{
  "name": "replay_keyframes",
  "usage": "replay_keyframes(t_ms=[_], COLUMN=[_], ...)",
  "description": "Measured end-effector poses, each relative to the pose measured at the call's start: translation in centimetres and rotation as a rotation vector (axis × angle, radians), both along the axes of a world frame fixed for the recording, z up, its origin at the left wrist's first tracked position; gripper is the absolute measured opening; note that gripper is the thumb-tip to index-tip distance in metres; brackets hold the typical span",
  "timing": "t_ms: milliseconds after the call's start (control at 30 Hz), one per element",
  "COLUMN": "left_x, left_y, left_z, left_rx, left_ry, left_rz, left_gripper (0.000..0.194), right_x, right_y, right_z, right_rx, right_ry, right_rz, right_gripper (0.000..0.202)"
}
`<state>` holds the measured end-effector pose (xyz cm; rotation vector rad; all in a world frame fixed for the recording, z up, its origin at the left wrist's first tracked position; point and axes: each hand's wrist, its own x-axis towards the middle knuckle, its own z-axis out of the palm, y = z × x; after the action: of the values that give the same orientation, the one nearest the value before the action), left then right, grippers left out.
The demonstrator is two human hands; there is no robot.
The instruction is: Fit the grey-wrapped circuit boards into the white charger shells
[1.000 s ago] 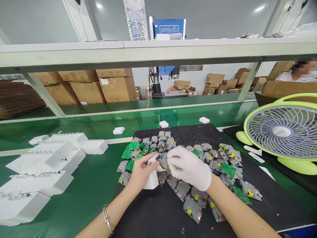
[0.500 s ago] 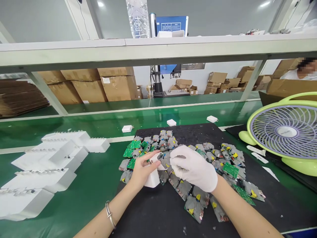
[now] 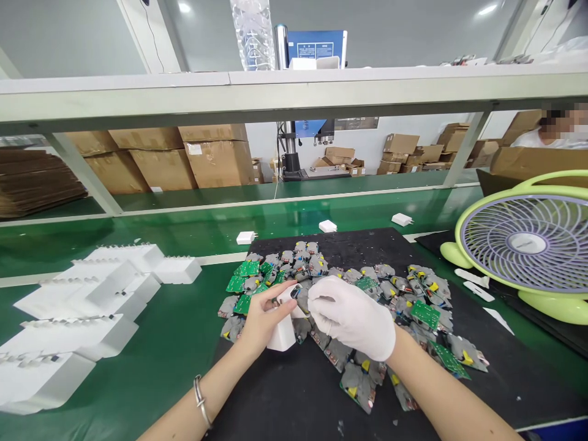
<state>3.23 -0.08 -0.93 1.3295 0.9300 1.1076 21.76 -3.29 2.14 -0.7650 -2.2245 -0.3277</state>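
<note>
Over the black mat, my bare left hand (image 3: 266, 315) is closed around a white plastic charger housing (image 3: 282, 335), its opening tilted up toward my other hand. Small dark and metal parts show at that opening. My right hand (image 3: 351, 315), in a white glove, is pinched close beside the opening; its fingertips hide whatever they grip. A grey-coated piece shows between the glove and the housing, but I cannot tell whether it is held or lies behind. Around and beneath both hands spreads a pile of grey-coated circuit boards (image 3: 361, 386), some showing green undersides (image 3: 425, 314).
Rows of white housings (image 3: 110, 300) stand at left. Several small white chargers (image 3: 327, 226) lie along the green belt (image 3: 294, 215) beyond the mat (image 3: 271, 404). A green-rimmed fan (image 3: 528, 243) stands at right. A shelf beam (image 3: 294, 92) crosses above; a person is at far right.
The small white chargers on the belt have shifted right. My gloved right hand has moved slightly left, nearer the housing's opening. My left hand keeps its hold.
</note>
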Motion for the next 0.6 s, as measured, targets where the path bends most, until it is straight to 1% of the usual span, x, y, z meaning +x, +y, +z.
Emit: replay_keyframes(t_ms=[100, 167, 233, 267, 333, 400, 433, 467, 500, 533, 567, 600], left_x=[-0.1, -0.1, -0.2, -0.2, -0.2, -0.2, -0.1, -0.1, -0.1, -0.1, -0.2, -0.2], left_y=[0.0, 0.0, 0.0, -0.1, -0.2, -0.4, -0.5, -0.6, -0.7, -0.7, -0.8, -0.8], left_z=[-0.3, -0.6, -0.8, -0.9, -0.9, -0.8, -0.7, -0.7, -0.6, -0.6, -0.5, -0.5], left_rx=[0.003, 0.004, 0.002, 0.0, -0.005, 0.002, 0.017, 0.042, 0.071, 0.101, 0.125, 0.141], left_ry=[-0.015, -0.029, -0.047, -0.057, -0.075, -0.104, -0.123, -0.143, -0.158, -0.166, -0.166, -0.16], left_rz=[0.0, -0.003, -0.01, -0.015, -0.024, -0.036, -0.047, -0.058, -0.071, -0.085, -0.098, -0.109], left_gripper=[0.046, 0.046, 0.046, 0.047, 0.047, 0.046, 0.045, 0.044, 0.043, 0.042, 0.042, 0.043], right_x=[-0.5, -0.7, -0.6, -0.5, -0.2, 0.0, -0.1, -0.3, -0.6, -1.0, -1.5, -2.0], right_y=[-0.3, -0.6, -0.8, -0.8, -0.7, -0.4, -0.3, -0.2, -0.2, -0.2, -0.3, -0.5], right_z=[0.1, 0.4, 0.8, 0.9, 1.0, 0.9, 0.8, 0.7, 0.6, 0.6, 0.5, 0.5], right_rx=[-0.001, -0.018, -0.1, -0.167, -0.366, -0.653, -0.83, -1.004, -1.15, -1.247, -1.293, -1.3], right_ry=[-0.061, -0.053, 0.072, 0.179, 0.45, 0.711, 0.814, 0.877, 0.9, 0.892, 0.878, 0.874], right_rz=[-0.022, 0.006, 0.034, 0.032, -0.012, -0.027, 0.007, 0.072, 0.152, 0.234, 0.302, 0.345], right_gripper=[0.025, 0.023, 0.014, 0.015, 0.025, 0.032, 0.036, 0.042, 0.045, 0.047, 0.047, 0.045])
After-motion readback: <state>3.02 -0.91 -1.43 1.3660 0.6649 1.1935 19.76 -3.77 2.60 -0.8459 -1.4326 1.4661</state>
